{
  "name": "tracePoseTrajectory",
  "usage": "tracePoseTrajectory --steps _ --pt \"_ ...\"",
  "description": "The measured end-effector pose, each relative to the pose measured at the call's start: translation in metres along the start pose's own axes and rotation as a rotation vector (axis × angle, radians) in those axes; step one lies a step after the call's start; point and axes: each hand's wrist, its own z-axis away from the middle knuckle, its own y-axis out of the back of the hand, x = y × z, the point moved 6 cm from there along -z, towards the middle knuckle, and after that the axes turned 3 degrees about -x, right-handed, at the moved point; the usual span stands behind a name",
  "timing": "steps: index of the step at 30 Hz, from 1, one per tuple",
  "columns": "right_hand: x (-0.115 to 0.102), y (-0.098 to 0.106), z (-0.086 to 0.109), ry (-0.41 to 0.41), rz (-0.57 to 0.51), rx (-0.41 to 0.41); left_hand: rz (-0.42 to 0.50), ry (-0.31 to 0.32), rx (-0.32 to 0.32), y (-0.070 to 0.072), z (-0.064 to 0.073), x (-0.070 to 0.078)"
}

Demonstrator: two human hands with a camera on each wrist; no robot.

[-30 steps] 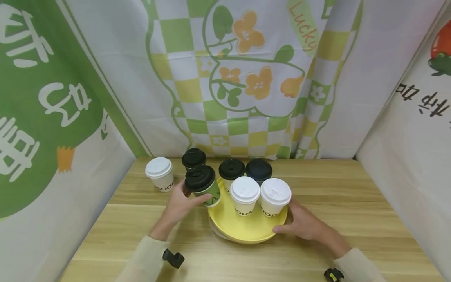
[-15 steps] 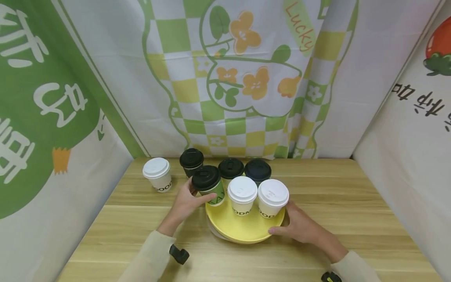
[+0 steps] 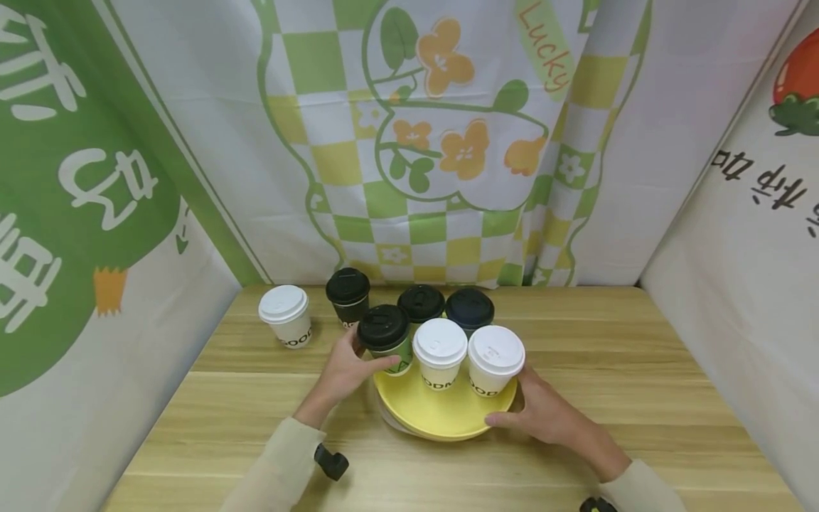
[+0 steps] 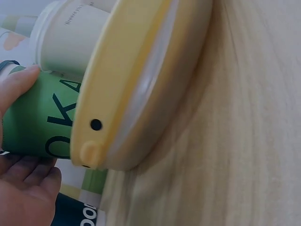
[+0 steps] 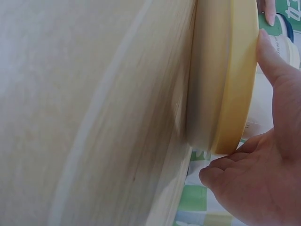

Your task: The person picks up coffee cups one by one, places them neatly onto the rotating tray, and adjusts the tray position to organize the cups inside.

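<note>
Presently, the left hand (image 3: 345, 370) curls thumb and fingers around a green cup (image 3: 387, 340) on its side of the yellow tray (image 3: 441, 419) between both hands; I cannot tell whether the base rests there. The right hand (image 3: 545, 409), thumb and fingers wide apart, grips the opposite edge. Best, I'd judge, to steady that edge and keep the cup level, clear of the white-lidded cup (image 3: 440, 352) just beside it.

head view above, wrist views beside tray (image 3: 441, 419)
</note>
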Motion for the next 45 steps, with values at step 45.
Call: tracePoseTrajectory --steps 45 --pt "-0.021 0.005 0.022 -0.051 0.039 0.001 -0.428 0.093 0.061 0.106 0.067 -0.008"
